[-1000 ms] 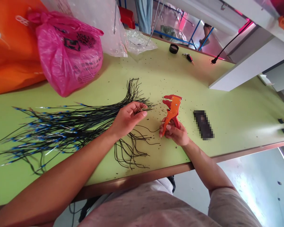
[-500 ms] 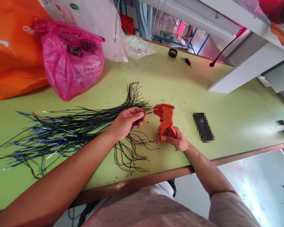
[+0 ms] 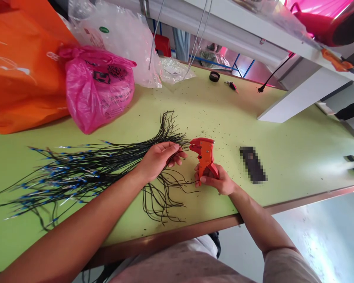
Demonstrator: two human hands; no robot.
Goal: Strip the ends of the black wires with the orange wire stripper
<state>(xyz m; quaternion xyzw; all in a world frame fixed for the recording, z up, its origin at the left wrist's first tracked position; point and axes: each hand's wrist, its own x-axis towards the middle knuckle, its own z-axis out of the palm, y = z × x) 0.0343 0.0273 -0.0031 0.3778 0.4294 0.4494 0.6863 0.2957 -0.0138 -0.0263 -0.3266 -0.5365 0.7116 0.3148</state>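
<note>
My right hand is closed around the handles of an orange and red wire stripper, whose jaws point left. My left hand pinches a thin black wire between thumb and fingers, its end close to the stripper's jaws; whether the end is inside them I cannot tell. Under and beside the left hand lies a large bundle of black wires, with blue pieces and bare silvery tips at their left ends. Another group of loose wire ends curves over the table below the left hand.
Bits of black insulation are scattered over the green table. A pink bag and an orange bag stand at the left. A blurred dark object lies right. Tape, keys and a white upright panel are farther back.
The view has tilted slightly, so everything sits a little lower. My left hand's lower fingers have loosened somewhat near the stripper's jaws. My right hand keeps its hold on the wire stripper.
</note>
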